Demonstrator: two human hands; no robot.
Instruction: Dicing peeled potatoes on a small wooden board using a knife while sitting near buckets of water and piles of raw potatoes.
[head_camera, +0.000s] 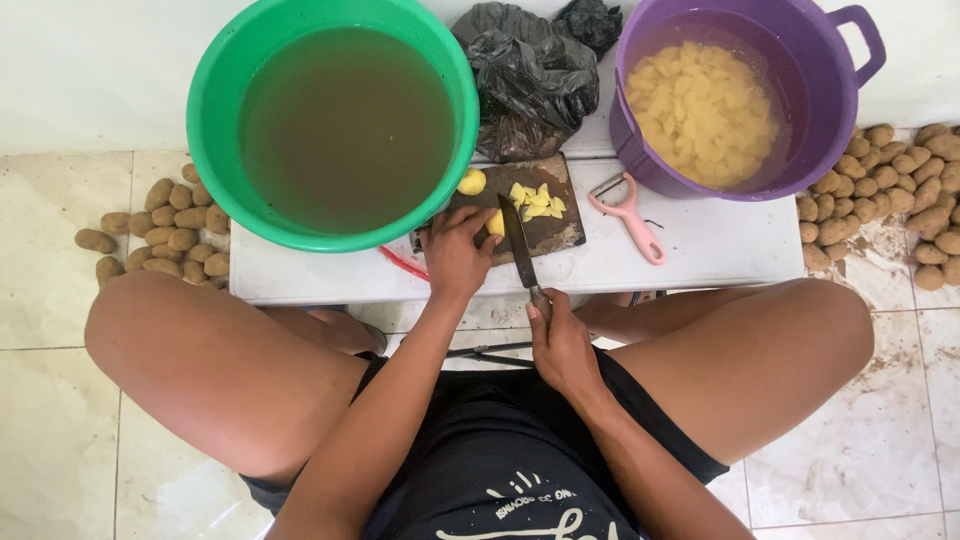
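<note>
So there's a green basin (345, 125) of murky water at about 11 o'clock and a purple bucket (745, 95) of cut pieces at 1 o'clock, both on the low white table (700, 250). Between them sits the dark cutting board (545, 215). The left hand (455, 250) is clamped down on a peeled potato piece (495, 222) on the board, fingers curled over it. The right hand (562, 345) grips the knife (520, 245), whose long axis runs 6 to 12, blade just right of the left fingertips, touching the piece.
</note>
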